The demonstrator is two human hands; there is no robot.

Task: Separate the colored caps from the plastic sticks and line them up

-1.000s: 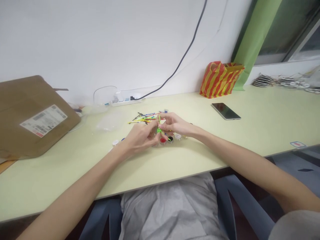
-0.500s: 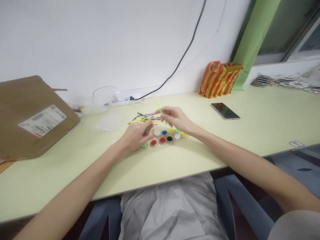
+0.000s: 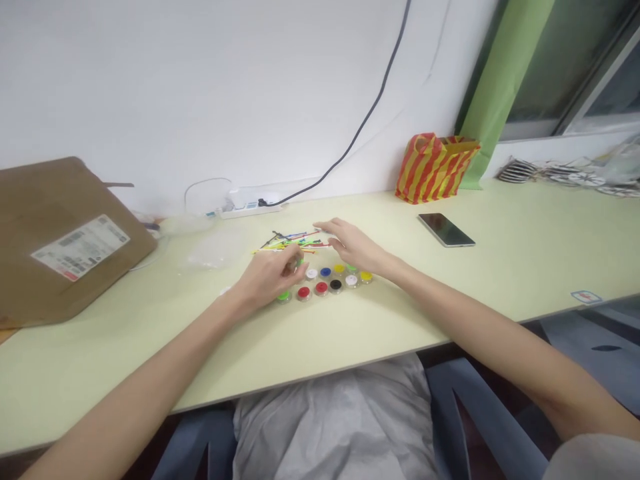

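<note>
Several small round containers with coloured tops stand in two rows on the table, among them a red one [image 3: 303,293], a black one [image 3: 336,286] and a blue one [image 3: 326,272]. Around a green-topped container [image 3: 299,262] at the left end of the back row, the fingers of my left hand [image 3: 270,275] are closed. My right hand [image 3: 353,245] has its fingers apart with nothing between them, above the right edge of a loose pile of thin coloured strips [image 3: 285,243].
A cardboard box [image 3: 75,240] and clear plastic wrap [image 3: 215,250] lie to the left. Behind is a power strip [image 3: 250,208] with a black cable. On the right are a phone [image 3: 447,230] and a striped bag [image 3: 434,170].
My right hand has let go of a light green strip that it held upright, and its fingers have spread. My left hand stays by the containers. The view has shifted slightly.
</note>
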